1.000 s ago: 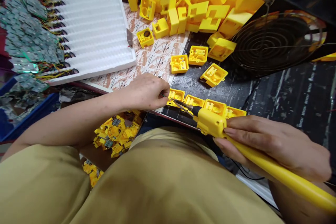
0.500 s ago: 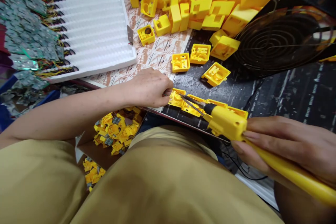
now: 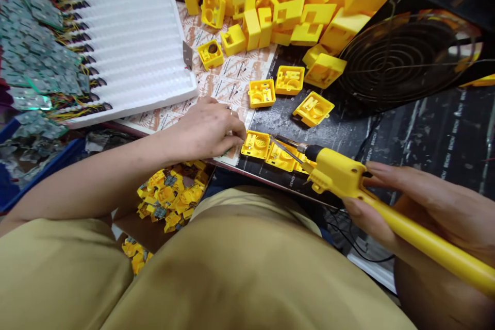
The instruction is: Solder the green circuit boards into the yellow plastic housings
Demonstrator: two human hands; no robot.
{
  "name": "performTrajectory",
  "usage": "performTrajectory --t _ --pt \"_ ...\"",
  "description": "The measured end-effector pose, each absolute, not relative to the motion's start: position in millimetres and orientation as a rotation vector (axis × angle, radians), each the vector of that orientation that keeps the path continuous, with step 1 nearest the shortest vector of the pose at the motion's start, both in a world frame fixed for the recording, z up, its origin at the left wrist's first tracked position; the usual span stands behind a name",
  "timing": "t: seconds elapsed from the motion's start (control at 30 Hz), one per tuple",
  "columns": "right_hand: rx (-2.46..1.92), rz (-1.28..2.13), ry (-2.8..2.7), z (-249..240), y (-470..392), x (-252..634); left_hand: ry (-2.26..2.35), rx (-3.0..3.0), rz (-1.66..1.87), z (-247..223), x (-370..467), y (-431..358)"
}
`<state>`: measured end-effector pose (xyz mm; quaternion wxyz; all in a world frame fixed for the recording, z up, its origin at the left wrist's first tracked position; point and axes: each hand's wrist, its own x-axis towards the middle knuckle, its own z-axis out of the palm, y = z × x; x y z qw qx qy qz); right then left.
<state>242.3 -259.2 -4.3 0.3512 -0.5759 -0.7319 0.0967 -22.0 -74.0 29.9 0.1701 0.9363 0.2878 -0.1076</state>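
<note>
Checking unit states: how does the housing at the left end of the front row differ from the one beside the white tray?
The row-end housing shows a bare perforated circle; the tray-side housing holds a dark round part. The row-end housing sits by the left hand on the black surface; the tray-side housing lies farther off on the patterned sheet. Both are yellow, open side up.

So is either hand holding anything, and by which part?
The right hand grips the yellow tool by its handle, just behind the thick housing. Whether the left hand holds anything cannot be told.
</note>
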Motion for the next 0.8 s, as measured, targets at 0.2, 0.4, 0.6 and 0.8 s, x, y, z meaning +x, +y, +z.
performTrajectory --t 0.2,0.4,0.6,0.8 --pt "-1.400 0.090 -2.100 -1 -248 234 0.957 2.442 -0.022 14 -22 -70" --pt "-1.411 0.013 -1.958 -1 -249 220 0.907 2.536 -0.142 18 -19 -74" --pt "-1.338 0.226 -1.823 2 -249 208 0.947 2.624 -0.270 24 -10 -77" --pt "-1.347 0.258 -1.993 3 -243 204 0.884 2.741 -0.383 27 -3 -77"
